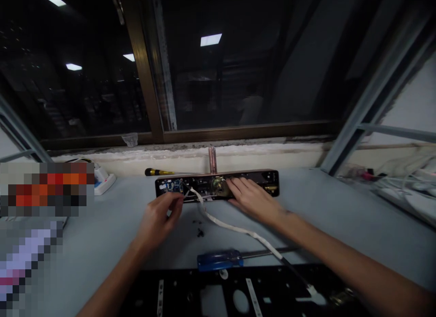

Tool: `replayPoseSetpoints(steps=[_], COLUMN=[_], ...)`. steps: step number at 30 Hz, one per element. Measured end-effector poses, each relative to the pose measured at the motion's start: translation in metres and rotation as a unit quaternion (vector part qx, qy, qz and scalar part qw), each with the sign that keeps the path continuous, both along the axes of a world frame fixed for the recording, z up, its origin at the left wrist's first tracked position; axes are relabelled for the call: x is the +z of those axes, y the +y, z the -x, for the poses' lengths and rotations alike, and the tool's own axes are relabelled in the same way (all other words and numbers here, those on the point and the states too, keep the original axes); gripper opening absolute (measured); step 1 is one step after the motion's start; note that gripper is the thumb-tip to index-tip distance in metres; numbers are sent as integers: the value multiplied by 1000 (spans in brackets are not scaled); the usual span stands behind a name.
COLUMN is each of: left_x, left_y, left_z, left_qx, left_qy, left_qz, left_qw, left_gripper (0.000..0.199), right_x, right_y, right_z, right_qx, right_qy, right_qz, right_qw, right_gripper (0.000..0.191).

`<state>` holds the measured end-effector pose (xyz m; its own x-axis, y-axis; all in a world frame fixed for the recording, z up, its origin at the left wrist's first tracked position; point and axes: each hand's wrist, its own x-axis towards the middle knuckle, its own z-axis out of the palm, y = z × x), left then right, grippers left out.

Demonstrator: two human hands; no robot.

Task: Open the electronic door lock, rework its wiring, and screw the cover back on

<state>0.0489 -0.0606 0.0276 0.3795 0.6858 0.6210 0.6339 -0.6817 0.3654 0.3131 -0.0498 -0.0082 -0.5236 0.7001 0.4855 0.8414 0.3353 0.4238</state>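
A long black housing [204,180] lies open across the table, with a blue circuit board [172,186] at its left end and a round brass-coloured part [219,186] near the middle. My left hand [163,212] is at the housing's lower left edge, thumb and fingertips pinched near thin wires; what lies between them is too small to make out. My right hand [250,196] rests on the housing just right of the round part, fingers extended and spread a little. A white sleeved cable [235,227] runs from the housing down to the right.
A blue-handled screwdriver [220,260] lies before a black perforated panel [184,285]. Small dark screws [200,232] sit between my arms. Behind the housing is a yellow-black screwdriver [158,172]. Cables [391,190] are heaped at right, and a white power strip [104,183] is at left.
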Motion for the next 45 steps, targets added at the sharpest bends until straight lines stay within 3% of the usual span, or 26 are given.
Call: replayPoseSetpoints(steps=[9,14,18,26,32,36,38,41,45], left_x=[-7,-6,-7,-12,-12,-6,-2,5,12], left_y=[-2,-5,-6,-6,-2,-8,-14,-23,-22], left_z=[-7,-11,-12,-13,-8,-16,-27,-50,-73], left_qx=[-24,-43,-46,-77,-70,-93,-138,-204,-195], left_qy=[-12,-17,-8,20,16,-1,15,58,35], left_qz=[46,87,106,69,60,42,46,92,166], left_qw=[999,995,993,994,996,995,989,973,966], left_gripper=[16,17,18,17,16,17,30,41,33], right_x=[3,16,14,-2,6,27,37,47,49], right_y=[-1,10,16,14,1,-23,-37,-52,-59], right_z=[12,17,15,8,2,5,9,14,10], right_qx=[-58,6,42,64,113,158,161,176,162], right_qy=[36,-42,-76,-23,28,108,160,249,318], right_qz=[-23,-12,-4,-2,-7,75,149,229,259], right_qw=[997,999,996,998,993,979,962,925,898], right_gripper=[42,39,35,23,18,16,15,13,12])
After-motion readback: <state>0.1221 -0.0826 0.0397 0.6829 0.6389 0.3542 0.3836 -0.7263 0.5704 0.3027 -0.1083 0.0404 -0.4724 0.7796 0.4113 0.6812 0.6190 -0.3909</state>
